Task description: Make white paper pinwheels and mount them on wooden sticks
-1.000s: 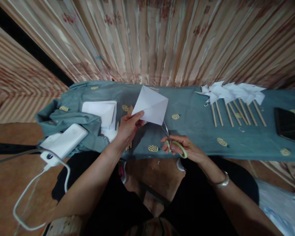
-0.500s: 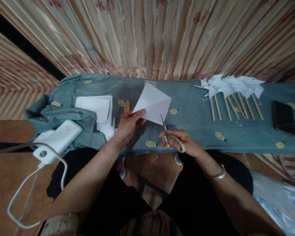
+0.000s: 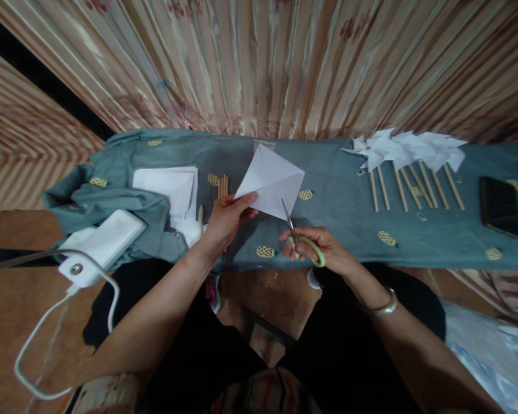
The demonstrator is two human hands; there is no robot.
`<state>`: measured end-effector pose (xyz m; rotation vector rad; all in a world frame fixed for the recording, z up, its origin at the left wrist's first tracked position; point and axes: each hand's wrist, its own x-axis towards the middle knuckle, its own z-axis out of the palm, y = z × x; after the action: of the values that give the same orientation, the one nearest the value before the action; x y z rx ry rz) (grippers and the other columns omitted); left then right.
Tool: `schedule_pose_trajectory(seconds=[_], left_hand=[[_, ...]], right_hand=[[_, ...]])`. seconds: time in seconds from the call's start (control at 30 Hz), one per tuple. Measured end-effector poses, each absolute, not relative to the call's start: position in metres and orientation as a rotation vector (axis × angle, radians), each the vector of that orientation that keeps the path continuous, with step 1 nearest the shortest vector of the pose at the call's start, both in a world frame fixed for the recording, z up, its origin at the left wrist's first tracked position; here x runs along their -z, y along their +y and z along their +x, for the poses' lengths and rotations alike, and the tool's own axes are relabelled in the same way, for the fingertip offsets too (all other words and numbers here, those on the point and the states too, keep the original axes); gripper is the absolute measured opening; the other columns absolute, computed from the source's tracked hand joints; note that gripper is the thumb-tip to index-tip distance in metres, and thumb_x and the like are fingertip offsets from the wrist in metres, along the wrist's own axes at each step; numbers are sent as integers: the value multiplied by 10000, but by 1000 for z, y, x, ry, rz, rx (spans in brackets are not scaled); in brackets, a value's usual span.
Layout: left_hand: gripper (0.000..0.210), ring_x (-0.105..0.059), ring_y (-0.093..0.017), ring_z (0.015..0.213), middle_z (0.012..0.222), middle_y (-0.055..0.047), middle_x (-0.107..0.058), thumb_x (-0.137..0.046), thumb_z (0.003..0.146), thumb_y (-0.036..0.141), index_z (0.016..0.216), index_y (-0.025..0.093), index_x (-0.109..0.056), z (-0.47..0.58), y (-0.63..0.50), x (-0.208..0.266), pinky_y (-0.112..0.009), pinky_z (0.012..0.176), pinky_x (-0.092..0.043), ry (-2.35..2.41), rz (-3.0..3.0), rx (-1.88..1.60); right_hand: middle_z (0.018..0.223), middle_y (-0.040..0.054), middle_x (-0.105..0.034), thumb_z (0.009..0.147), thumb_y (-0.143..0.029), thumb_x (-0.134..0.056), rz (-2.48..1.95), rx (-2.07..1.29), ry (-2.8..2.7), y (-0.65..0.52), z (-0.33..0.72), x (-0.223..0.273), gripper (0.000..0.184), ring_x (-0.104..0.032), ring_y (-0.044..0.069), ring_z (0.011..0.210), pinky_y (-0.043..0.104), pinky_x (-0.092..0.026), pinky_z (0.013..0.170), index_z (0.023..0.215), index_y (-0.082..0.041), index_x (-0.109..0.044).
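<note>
Pinched in my left hand (image 3: 231, 218) is a white square sheet of paper (image 3: 271, 178), with a crease running across it and a cut at its top corner. My right hand (image 3: 317, 247) has its fingers through the handles of scissors (image 3: 307, 248) with light green grips. The scissor blades lie at the paper's lower right corner, slightly spread. Close to my left hand are several wooden sticks (image 3: 223, 185) and a pale pointed stick (image 3: 201, 215), partly hidden by the hand.
A stack of white paper (image 3: 164, 181) lies on the left of the cloth-covered table (image 3: 332, 213), near a white power bank (image 3: 112, 241) with a cable. Several paper pinwheels (image 3: 410, 150) on sticks lie at the right, beside a black phone (image 3: 499, 206). A pleated curtain (image 3: 259, 69) hangs behind.
The paper has shifted very slightly to the right with my left hand. The scissors stay at its lower right corner, almost unmoved.
</note>
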<state>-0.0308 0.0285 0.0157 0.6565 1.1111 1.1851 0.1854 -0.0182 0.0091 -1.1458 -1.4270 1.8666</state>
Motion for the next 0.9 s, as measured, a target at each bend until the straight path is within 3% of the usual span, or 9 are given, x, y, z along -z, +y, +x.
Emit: schedule_pose_trajectory(seconds=[0.9], left_hand=[[214,-585,-66,575,719,-3,-688,-854,601,303,681,173,-704,-33,29,-15,-207,546,-498,1083,664,-1208]], right_hand=[[607,-18,-645,653,-472,-820,-1137,-1851,-1306,-20,179,-6,407,-565,90,499,246,-510,510,897,-165,-711]])
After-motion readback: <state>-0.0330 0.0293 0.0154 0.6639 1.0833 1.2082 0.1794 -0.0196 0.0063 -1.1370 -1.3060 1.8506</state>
